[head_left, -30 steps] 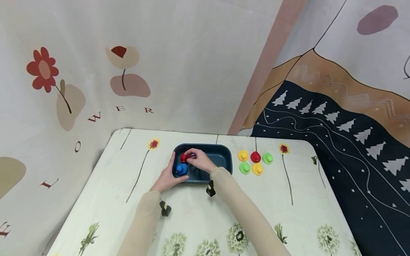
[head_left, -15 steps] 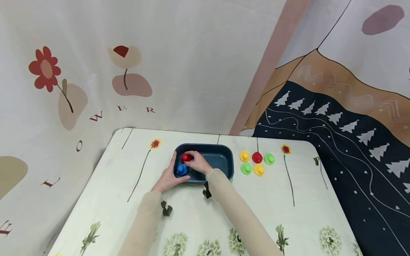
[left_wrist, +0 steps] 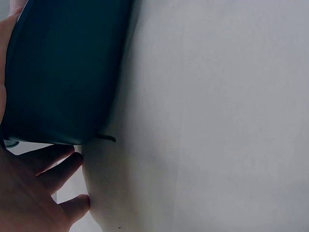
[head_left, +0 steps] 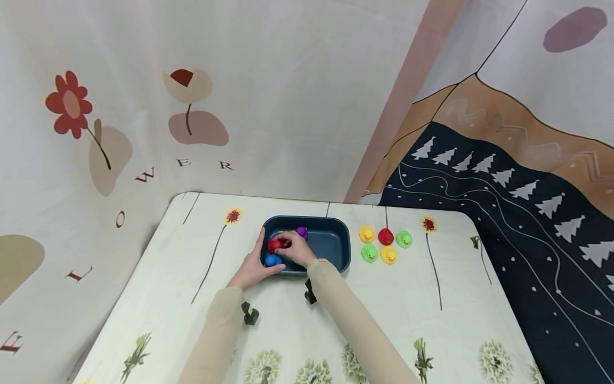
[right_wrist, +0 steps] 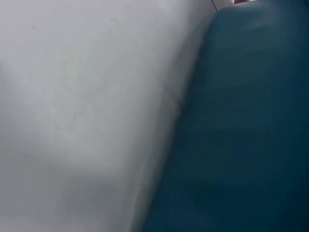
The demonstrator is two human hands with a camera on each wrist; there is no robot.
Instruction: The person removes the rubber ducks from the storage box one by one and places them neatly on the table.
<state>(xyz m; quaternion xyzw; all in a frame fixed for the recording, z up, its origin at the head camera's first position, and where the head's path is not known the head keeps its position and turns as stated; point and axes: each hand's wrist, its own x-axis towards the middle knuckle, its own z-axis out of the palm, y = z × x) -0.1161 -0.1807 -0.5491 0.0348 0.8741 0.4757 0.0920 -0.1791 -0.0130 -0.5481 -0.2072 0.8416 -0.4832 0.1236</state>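
A dark blue tray (head_left: 331,250) stands on the table, and my left hand (head_left: 250,269) holds its left end, thumb along the near side and fingers round the left side. In the left wrist view, spread fingers (left_wrist: 63,174) show at the tray's end. Inside, my right hand (head_left: 298,250) pinches a red rubber duck (head_left: 275,245). Just in front of that duck sits a blue duck (head_left: 273,260), close to my left hand. A purple duck (head_left: 301,232) lies by the far wall, beyond my right hand. The right wrist view shows only the tray's side and the cloth, blurred.
Right of the tray, several ducks form a cluster: yellow (head_left: 367,234), red (head_left: 386,237) and green (head_left: 404,239) behind, green (head_left: 370,253) and yellow (head_left: 389,255) in front. A white flower-printed cloth (head_left: 288,325) covers the table; a hanging printed cloth (head_left: 288,106) rises behind it.
My right hand has shifted slightly toward the near side of the tray with the red duck. The purple duck, mostly hidden by fingers before, now shows. My left hand has stayed on the tray.
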